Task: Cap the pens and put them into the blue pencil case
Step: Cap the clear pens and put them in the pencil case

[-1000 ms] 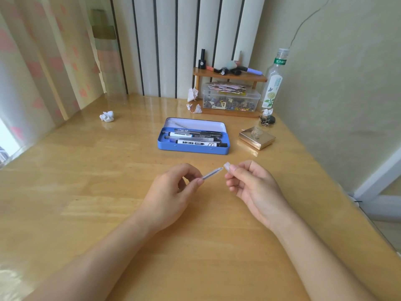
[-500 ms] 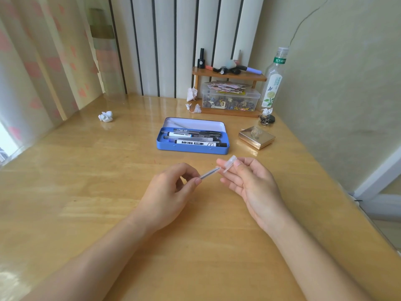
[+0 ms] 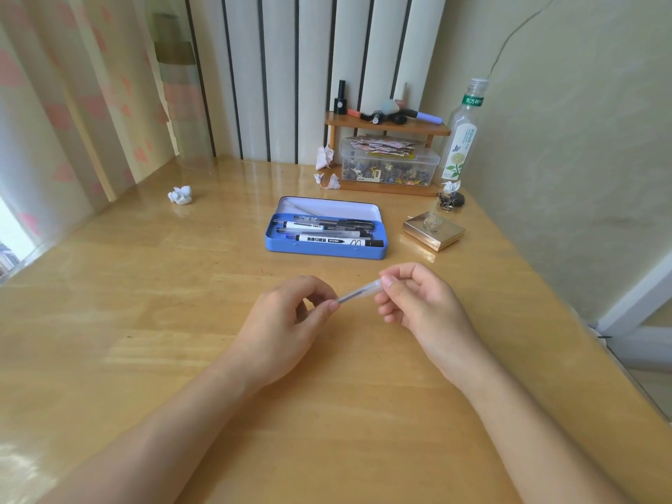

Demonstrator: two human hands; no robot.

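Note:
A thin clear pen (image 3: pixel 352 295) spans the gap between my hands above the wooden desk. My left hand (image 3: pixel 287 321) pinches its barrel end. My right hand (image 3: pixel 418 303) pinches the translucent cap (image 3: pixel 374 285), which sits on the pen's tip. Beyond the hands lies the open blue pencil case (image 3: pixel 325 251) with several capped pens and markers in it.
A gold box (image 3: pixel 434 234) sits right of the case. At the back stand a wooden shelf (image 3: pixel 385 127) with small items, a clear storage box (image 3: pixel 389 165) and a plastic bottle (image 3: pixel 462 132). Crumpled paper (image 3: pixel 180 195) lies at the far left. The wall is close on the right.
My right hand brought the cap onto the pen's tip; a second ago cap and tip were apart. My left hand kept holding the pen almost still.

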